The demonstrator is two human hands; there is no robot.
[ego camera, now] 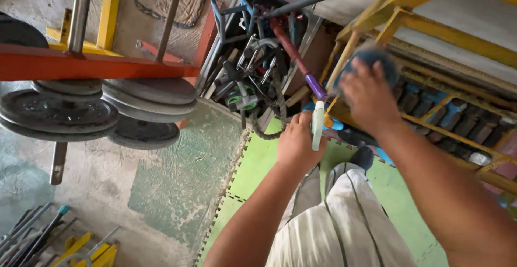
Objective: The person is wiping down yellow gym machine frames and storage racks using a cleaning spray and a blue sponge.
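My left hand (pixel 297 140) is closed around a small white spray bottle (pixel 318 125), held upright in front of me. Up to the right, my right hand (pixel 367 94) presses a dark blue cloth (pixel 377 60) against a yellow metal rack frame (pixel 353 42); the cloth is blurred. Just left of the cloth lies a bar with a red shaft and a purple grip (pixel 315 85). My legs in light striped trousers (pixel 344 224) stand on a green foam mat (pixel 253 164).
A box of tangled metal handles and attachments (pixel 247 67) stands beyond my left hand. Stacked grey weight plates (pixel 107 105) hang on a red rack (pixel 81 65) at left. The yellow rack holds dark dumbbells (pixel 452 121) at right. More bars lie at bottom left (pixel 37 234).
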